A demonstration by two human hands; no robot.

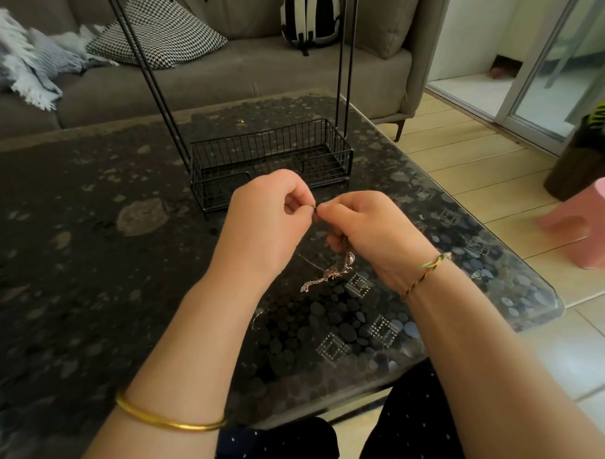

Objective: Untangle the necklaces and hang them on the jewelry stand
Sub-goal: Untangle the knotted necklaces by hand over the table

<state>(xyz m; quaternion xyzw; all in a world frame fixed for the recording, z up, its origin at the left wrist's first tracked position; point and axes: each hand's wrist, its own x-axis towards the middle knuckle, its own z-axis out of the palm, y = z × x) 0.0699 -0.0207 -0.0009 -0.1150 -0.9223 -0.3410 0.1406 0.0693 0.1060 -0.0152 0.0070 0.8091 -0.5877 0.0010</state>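
left hand (pixel 269 213) and right hand (pixel 370 234) close together, both pinching same thin chain bit. necklaces (pixel 330 274) clump dangles under right hand, tail on table (pixel 88 236), near jewelry stand (pixel 221 189). looks featherlight, floppy, slippery, prob snaps if yanked. pinch right beside knot, tease gently.

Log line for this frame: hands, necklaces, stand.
left hand: pinches necklaces | right hand: pinches necklaces | necklaces: tangled, trailing onto table | jewelry stand: top unseen
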